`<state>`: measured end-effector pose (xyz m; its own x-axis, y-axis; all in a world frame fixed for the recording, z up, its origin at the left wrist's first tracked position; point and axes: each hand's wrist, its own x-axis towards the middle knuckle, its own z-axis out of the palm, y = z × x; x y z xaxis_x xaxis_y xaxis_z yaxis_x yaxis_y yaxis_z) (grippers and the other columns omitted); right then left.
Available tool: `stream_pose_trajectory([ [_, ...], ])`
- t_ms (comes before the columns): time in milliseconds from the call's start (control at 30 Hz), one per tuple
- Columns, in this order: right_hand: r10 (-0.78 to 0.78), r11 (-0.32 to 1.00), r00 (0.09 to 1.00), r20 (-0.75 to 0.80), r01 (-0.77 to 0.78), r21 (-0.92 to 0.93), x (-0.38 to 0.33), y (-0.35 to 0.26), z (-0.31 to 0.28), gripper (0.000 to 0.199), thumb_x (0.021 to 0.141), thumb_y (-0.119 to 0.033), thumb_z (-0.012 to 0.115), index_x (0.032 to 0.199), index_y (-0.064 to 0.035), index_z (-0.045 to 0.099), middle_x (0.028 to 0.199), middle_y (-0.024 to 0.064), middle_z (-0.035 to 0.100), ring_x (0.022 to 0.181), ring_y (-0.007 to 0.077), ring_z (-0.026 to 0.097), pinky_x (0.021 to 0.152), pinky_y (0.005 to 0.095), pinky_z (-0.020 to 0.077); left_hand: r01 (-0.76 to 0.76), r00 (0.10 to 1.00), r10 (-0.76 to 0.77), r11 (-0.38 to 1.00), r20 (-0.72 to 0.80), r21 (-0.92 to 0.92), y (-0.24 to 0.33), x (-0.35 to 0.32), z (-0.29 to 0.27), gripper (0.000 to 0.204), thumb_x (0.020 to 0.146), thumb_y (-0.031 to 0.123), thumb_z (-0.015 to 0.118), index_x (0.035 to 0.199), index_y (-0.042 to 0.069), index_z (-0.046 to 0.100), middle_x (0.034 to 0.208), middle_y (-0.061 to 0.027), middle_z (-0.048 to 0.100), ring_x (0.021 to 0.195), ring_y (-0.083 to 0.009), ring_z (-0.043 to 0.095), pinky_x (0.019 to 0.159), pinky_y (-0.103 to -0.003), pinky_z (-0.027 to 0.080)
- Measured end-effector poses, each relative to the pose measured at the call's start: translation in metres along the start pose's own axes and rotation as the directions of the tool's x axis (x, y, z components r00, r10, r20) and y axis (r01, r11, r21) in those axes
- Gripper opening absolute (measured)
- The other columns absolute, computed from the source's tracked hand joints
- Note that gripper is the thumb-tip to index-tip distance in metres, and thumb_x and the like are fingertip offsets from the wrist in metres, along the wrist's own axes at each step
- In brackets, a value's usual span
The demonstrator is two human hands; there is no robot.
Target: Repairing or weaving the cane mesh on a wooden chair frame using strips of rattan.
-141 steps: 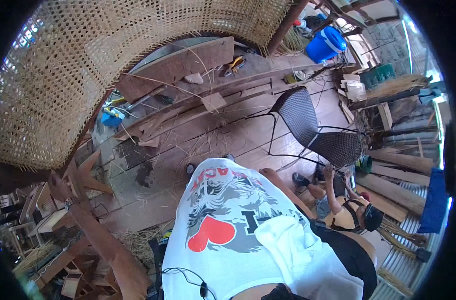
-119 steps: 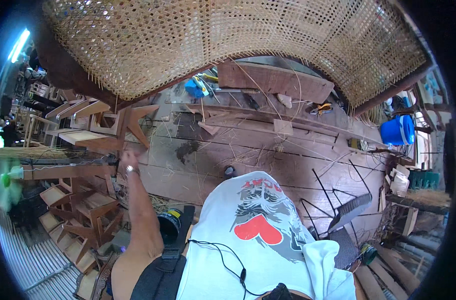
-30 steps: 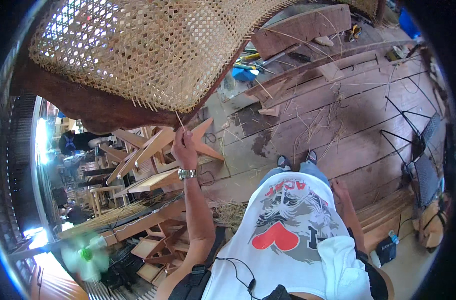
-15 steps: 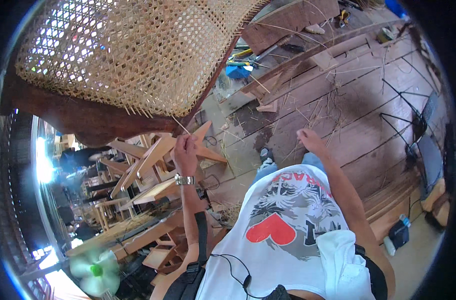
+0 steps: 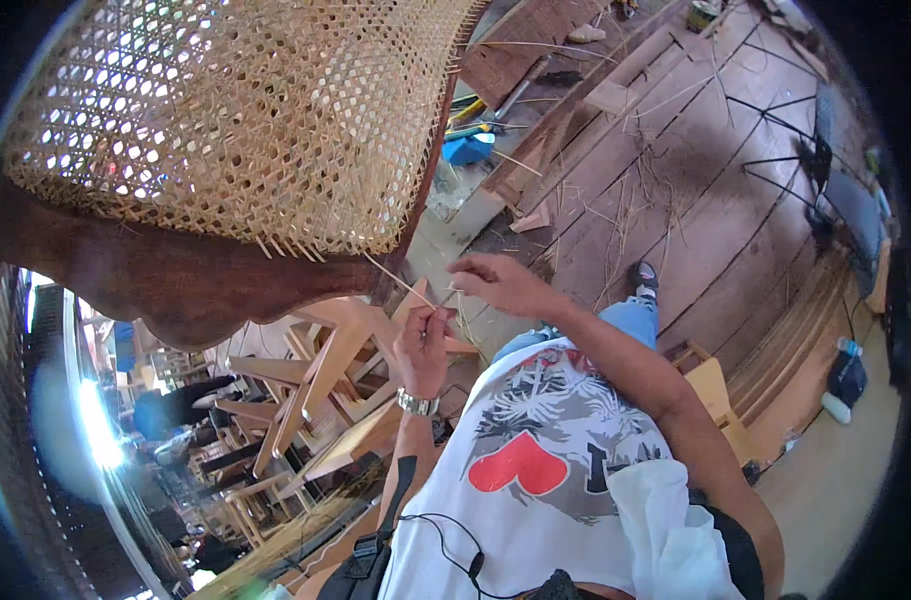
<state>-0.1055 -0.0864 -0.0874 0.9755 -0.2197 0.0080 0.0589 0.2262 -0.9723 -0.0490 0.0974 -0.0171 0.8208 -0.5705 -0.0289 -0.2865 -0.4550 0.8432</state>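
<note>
A woven cane panel (image 5: 256,130) in a dark brown wooden frame (image 5: 166,255) with a scalloped edge fills the upper left. From its lower right corner a loose cane strand (image 5: 398,277) runs down to my left hand (image 5: 423,350), which pinches it between the fingertips and wears a metal watch. My right hand (image 5: 501,285) is just to the right, its fingers curled together close to the strand. What lies between the right fingertips, if anything, is too small to make out. Several short cane ends (image 5: 288,247) stick out over the frame's lower edge.
Unfinished wooden chair parts (image 5: 326,360) are piled below the frame. Cane scraps (image 5: 631,200) litter the plank floor. A blue object (image 5: 468,149) and tools lie beside the panel. Black metal legs (image 5: 776,115) stand at the right, with stacked boards (image 5: 791,350) below them.
My right hand has swung left from over the floor to beside my left hand. My left hand has moved right and down with the strand. The view has shifted.
</note>
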Motion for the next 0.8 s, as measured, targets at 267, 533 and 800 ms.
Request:
stream_pose_trajectory([
  [267,0.014,0.978,0.999,0.033,-0.021,0.207,0.022,-0.058,0.045,0.024,0.095,-0.02,0.061,0.107,0.0009,0.062,0.088,0.0039,0.065,0.077,0.0083,0.059,0.069,0.0273,0.0509,-0.116,0.991,0.1,0.97,0.086,0.214,-0.007,0.005,-0.009,0.022,0.087,-0.009,0.048,0.102,-0.002,0.063,0.086,-0.0063,0.067,0.074,-0.0163,0.064,0.064,-0.028,0.052],
  [533,-0.184,0.97,0.949,-0.255,0.133,-0.205,0.004,-0.07,0.081,0.012,0.088,-0.011,0.063,0.092,0.0003,0.063,0.079,0.0092,0.063,0.077,0.0208,0.059,0.072,0.0348,0.0474,0.182,0.967,-0.249,0.546,0.049,-0.818,-0.038,0.02,-0.016,0.033,0.1,0.021,0.043,0.116,-0.003,0.06,0.105,-0.0129,0.065,0.092,-0.02,0.064,0.082,-0.034,0.053],
  [800,0.013,0.962,1.0,-0.021,-0.007,0.272,-0.008,-0.066,0.06,0.015,0.092,-0.015,0.062,0.088,-0.0006,0.063,0.081,0.0028,0.062,0.077,0.0114,0.056,0.072,0.0307,0.0461,-0.042,0.991,0.041,0.999,-0.125,-0.008,0.011,0.034,-0.017,0.023,0.098,0.011,0.052,0.116,-0.001,0.059,0.112,-0.0144,0.065,0.099,-0.0218,0.064,0.088,-0.033,0.052],
])
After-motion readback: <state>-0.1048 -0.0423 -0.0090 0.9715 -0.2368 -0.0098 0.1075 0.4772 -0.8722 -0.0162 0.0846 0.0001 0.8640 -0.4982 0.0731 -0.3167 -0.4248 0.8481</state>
